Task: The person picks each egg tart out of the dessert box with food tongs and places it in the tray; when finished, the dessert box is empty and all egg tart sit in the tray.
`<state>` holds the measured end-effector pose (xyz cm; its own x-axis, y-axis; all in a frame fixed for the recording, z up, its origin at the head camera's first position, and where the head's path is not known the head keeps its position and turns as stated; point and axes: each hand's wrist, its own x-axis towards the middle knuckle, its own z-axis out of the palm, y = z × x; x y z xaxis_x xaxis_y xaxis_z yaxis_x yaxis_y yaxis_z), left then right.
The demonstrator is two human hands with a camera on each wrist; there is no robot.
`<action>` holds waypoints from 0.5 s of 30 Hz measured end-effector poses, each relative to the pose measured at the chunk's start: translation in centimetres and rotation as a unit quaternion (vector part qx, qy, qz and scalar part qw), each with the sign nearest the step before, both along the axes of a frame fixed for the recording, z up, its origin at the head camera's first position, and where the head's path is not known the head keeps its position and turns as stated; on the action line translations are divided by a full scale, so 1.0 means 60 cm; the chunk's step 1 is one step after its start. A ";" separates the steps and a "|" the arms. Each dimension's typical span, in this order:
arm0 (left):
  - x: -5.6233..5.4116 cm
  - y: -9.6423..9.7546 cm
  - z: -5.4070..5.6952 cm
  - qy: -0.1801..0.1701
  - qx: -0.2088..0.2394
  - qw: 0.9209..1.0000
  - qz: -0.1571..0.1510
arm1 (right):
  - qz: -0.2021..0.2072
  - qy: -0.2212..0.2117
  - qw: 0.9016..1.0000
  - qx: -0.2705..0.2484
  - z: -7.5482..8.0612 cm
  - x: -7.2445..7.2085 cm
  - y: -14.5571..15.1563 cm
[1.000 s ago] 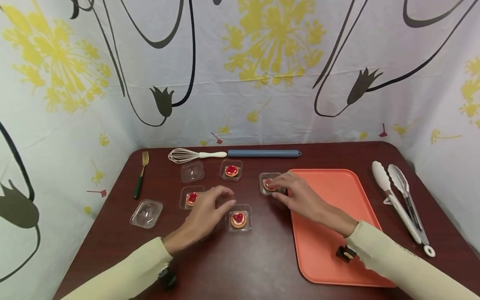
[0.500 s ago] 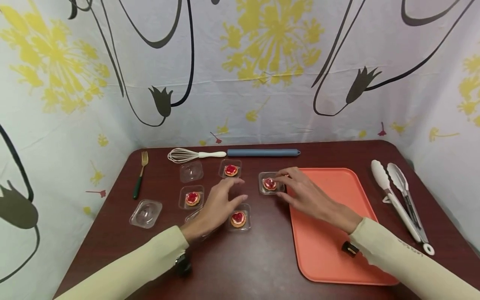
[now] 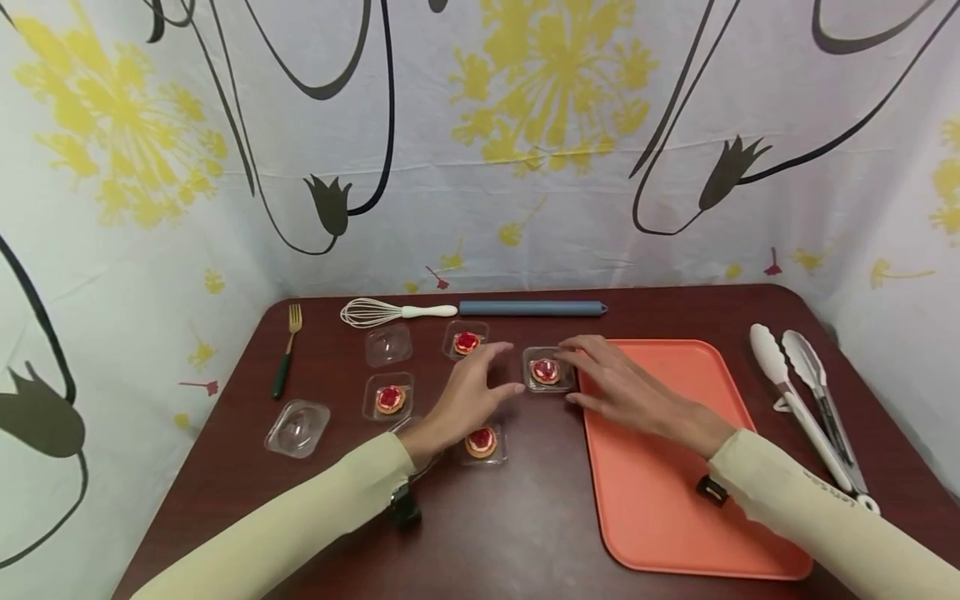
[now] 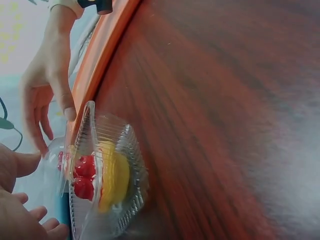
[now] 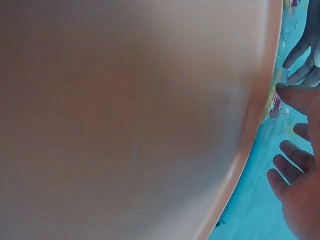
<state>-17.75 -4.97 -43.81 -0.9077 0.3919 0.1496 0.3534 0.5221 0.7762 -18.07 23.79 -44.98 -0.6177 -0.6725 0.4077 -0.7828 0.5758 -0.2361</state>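
Note:
A small clear plastic box [image 3: 529, 385] with a red-topped tart [image 3: 545, 372] in it lies beside the orange tray. My right hand [image 3: 626, 387] is at the box's right side, thumb and fingers spread apart; whether the fingertips touch it cannot be told. To the left, my left hand [image 3: 465, 400] hovers above the table with thumb and fingers spread, holding nothing. Below it a nearer boxed tart [image 3: 481, 443] is partly hidden; this tart [image 4: 112, 175] shows large in the left wrist view. Behind it there, clear domed plastic [image 4: 50, 165] covers the farther tart.
Two more boxed tarts, one at left [image 3: 390, 400] and one at back [image 3: 467, 342], stand nearby. Loose clear lids [image 3: 296, 429] lie left. A fork [image 3: 288, 350], whisk [image 3: 397, 312] and blue rod [image 3: 532, 308] line the back and left; the orange tray [image 3: 675, 517] and tongs [image 3: 810, 417] are right.
My left hand has moved right and away from me, towards the box near the tray. My right hand has drawn slightly back to the right, off the top of that box.

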 end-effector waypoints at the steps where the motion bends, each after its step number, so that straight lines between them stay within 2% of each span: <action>1: -0.002 0.002 -0.001 0.000 0.000 1.000 0.000 | 0.001 -0.001 1.000 0.002 0.000 -0.001 -0.001; 9: -0.014 0.019 -0.016 -0.031 -0.014 0.999 -0.012 | 0.004 -0.015 1.000 0.010 -0.003 -0.008 -0.006; 11: -0.027 0.023 -0.041 -0.021 -0.021 0.999 -0.012 | 0.005 -0.015 1.000 0.010 -0.004 -0.009 -0.006; 12: -0.036 0.026 -0.059 -0.013 -0.027 0.999 -0.012 | 0.004 -0.016 1.000 0.010 -0.005 -0.009 -0.006; 14: -0.042 0.030 -0.065 -0.017 -0.028 0.999 -0.013 | 0.004 -0.017 1.000 0.009 -0.006 -0.009 -0.006; 15: -0.045 0.032 -0.073 -0.008 -0.031 0.999 -0.012 | 0.002 -0.017 1.000 0.008 -0.006 -0.009 -0.006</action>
<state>-20.48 -3.07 -48.20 -0.8998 0.4222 0.1102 0.3550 0.5614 0.7475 -18.60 23.45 -45.34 -0.6277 -0.6820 0.3753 -0.7772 0.5759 -0.2536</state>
